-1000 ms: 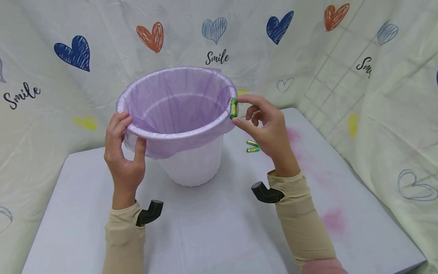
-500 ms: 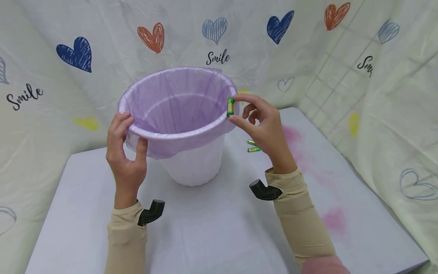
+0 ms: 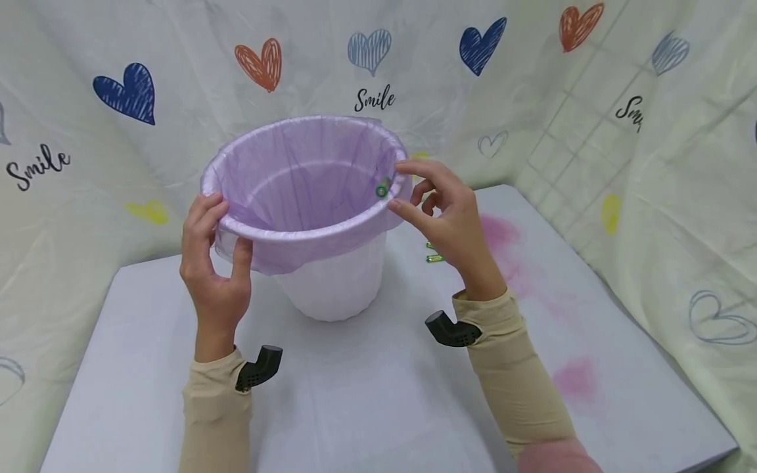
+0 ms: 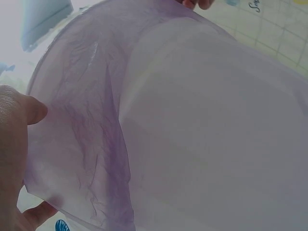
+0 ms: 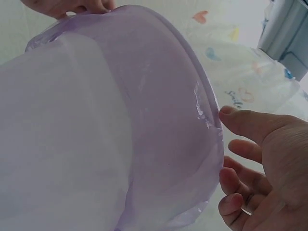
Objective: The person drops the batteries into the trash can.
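A white trash can [image 3: 331, 292] stands on the table with a purple bin liner [image 3: 307, 251] folded over its rim. On the left side, my left hand [image 3: 215, 276] grips the lined rim, fingers over the top and thumb against the outside. A green and yellow battery [image 3: 382, 191] appears end-on just inside the right rim, apart from my fingertips. My right hand [image 3: 446, 213] is at that rim, thumb and index finger spread with nothing between them. In the right wrist view, the thumb [image 5: 255, 125] comes right up to the liner's edge.
Two more batteries [image 3: 435, 259] lie on the white table [image 3: 355, 407] right of the can, partly behind my right hand. A cloth backdrop [image 3: 437, 118] printed with hearts rises behind and at the sides. Pink stains [image 3: 576, 381] mark the table's right part.
My right hand has moved left to the rim and let go of the battery it pinched. The battery is now inside the rim. My left hand keeps its hold.
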The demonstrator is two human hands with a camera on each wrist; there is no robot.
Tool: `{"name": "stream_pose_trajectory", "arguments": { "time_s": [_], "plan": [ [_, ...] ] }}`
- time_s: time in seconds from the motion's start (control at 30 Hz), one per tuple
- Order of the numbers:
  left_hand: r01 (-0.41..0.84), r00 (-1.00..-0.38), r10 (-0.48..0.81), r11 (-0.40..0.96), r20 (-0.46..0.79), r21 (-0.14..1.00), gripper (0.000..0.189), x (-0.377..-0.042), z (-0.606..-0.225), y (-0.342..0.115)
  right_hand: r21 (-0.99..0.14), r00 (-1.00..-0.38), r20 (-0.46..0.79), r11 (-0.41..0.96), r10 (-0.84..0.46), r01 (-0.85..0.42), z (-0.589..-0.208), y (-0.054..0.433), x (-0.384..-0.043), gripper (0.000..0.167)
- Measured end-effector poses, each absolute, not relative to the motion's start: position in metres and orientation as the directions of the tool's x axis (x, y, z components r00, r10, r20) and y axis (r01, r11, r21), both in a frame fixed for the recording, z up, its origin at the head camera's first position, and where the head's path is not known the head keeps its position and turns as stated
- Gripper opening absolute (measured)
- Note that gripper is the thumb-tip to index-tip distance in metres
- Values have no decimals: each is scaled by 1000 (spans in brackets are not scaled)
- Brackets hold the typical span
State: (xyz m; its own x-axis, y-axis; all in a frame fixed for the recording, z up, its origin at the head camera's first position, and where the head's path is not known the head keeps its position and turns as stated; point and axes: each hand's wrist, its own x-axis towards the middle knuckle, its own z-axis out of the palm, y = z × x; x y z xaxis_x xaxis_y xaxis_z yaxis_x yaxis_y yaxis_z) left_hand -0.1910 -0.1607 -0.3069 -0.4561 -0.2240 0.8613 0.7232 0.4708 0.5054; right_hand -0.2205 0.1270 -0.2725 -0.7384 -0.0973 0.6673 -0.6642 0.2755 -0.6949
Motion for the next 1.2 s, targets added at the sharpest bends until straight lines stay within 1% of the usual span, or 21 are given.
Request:
{"name": "stream_pose_trajectory", "arguments": {
  "time_s": [0.3, 0.97, 1.2],
  "plan": [
    [726, -451, -229, 467, 862, 504, 41, -191, -308, -161, -695, -735, 674, 275, -74, -664, -278, 132, -220, 40],
    [723, -441, -230, 481, 868, 495, 42, -196, -313, -162, -735, -771, 637, 285, -21, -615, -290, 148, -216, 41],
    [716, -445, -230, 489, 866, 498, 43, -196, -314, -163, -745, -784, 621, 309, -4, -591, -296, 153, -216, 40]
  ]
}}
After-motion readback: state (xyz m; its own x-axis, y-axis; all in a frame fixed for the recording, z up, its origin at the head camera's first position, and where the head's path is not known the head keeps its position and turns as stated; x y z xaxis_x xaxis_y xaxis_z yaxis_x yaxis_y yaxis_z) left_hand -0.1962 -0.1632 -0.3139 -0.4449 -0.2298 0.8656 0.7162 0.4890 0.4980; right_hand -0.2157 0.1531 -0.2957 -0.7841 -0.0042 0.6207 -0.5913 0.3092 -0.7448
